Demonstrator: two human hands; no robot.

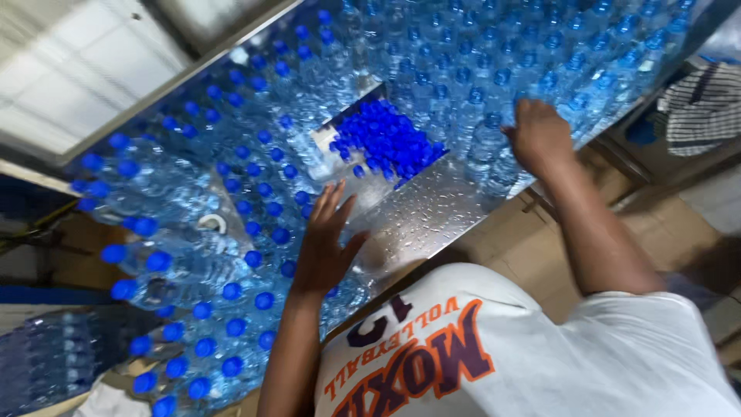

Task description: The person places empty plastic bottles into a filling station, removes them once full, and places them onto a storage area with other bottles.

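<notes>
Wet steel table [432, 212], crowded with clear water bottles wearing blue caps. Left hand [326, 239] at about seven o'clock from the loose heap of blue caps [390, 139], fingers spread flat and wide, palm down against the bottles beside it [266, 232], gripping nothing. Right hand [539, 135] at three o'clock from the heap, fingers curled down over the top of one bottle [488, 147] at the table's edge; whether closed around the neck or merely resting there, impossible to tell. More bottles lying on their sides at nine o'clock [154, 262]. Striped cloth [706, 104] off at two o'clock.

Likely handling: filled bottles fairly heavy, thin plastic walls soft and giving under a squeeze, skins slick with water. Best hold probably around the stiffer neck or shoulder just under the cap.
</notes>
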